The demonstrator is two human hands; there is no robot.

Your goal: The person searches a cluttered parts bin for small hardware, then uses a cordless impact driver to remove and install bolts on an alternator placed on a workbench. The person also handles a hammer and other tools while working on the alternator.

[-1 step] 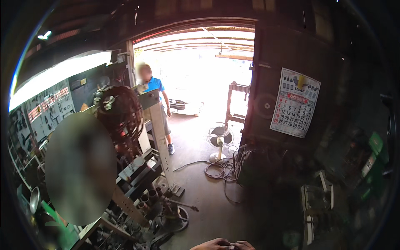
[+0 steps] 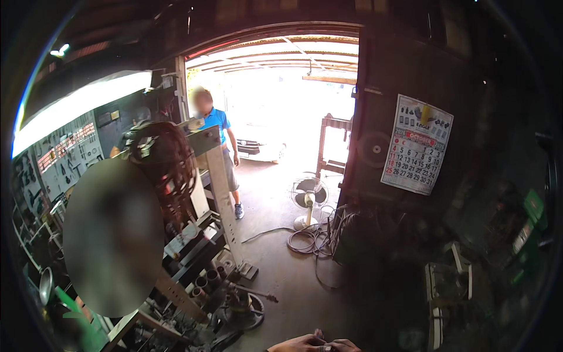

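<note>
At the lower edge my left hand [image 2: 302, 344] and my right hand [image 2: 345, 347] meet, close together in front of me. Only their upper parts come into the picture. The fingers are drawn in, with dark marks on the tips, and a finger or thumb of the left hand points up between the two hands. Whatever lies between them, if anything, is too hidden to make out. Beyond the hands is the grey floor [image 2: 281, 299].
A shop press frame [image 2: 226, 199] stands left, with pipe pieces [image 2: 202, 283] and a round metal base [image 2: 249, 314] on the floor. A person [image 2: 217, 123] stands by the bright doorway. Ahead are a fan [image 2: 309, 199] and coiled hose [image 2: 302, 240]; a calendar [image 2: 416, 146] hangs right.
A finger or thumb of my left hand sticks up higher between the hands. The view has shifted very slightly; the person by the doorway stays put.
</note>
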